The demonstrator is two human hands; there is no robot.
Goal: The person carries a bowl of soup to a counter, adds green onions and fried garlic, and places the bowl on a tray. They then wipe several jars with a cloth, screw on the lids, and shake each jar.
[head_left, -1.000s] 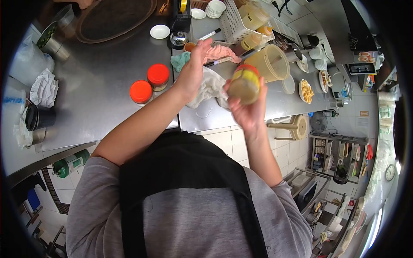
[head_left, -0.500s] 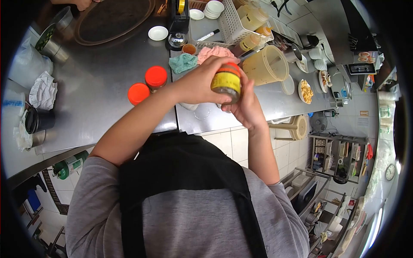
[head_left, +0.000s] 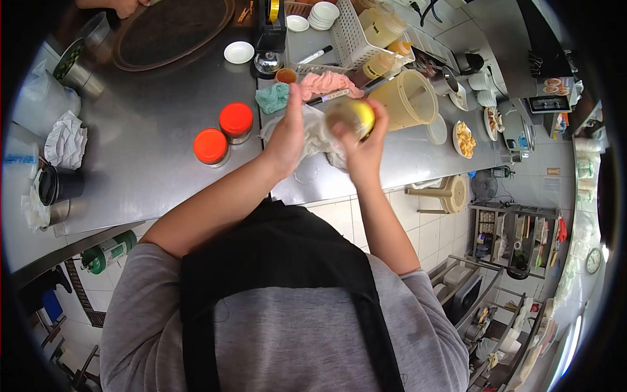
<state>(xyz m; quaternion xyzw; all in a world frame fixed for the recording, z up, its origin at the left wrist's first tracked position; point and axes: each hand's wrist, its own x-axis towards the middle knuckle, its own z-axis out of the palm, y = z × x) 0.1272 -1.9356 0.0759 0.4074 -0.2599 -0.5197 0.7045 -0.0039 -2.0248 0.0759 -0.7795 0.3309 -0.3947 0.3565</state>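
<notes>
My right hand [head_left: 367,147] grips a small jar with a yellow label [head_left: 358,119], tilted and smeared by motion above the counter. Its red lid, seen earlier, does not show now. Apart from the jar, my left hand [head_left: 289,140] is held up with its fingers stretched out and nothing in it. Beneath and between the hands lies a crumpled white cloth [head_left: 315,134]. Two jars with red lids, one farther back [head_left: 236,119] and one nearer [head_left: 211,146], stand left of my left hand. A marker pen [head_left: 330,97] rests just beyond the white cloth.
Behind the hands are a green cloth [head_left: 272,97], a pink cloth [head_left: 324,83] and a call bell [head_left: 268,63]. A big plastic tub [head_left: 396,101] stands to the right, near a dish of yellow food [head_left: 464,140]. Another person's hand [head_left: 127,6] shows beside a round tray [head_left: 121,49].
My left hand has let go of the jar and moved left, opening out. The jar has tipped in my right hand. The white cloth and a marker pen behind it have come into view.
</notes>
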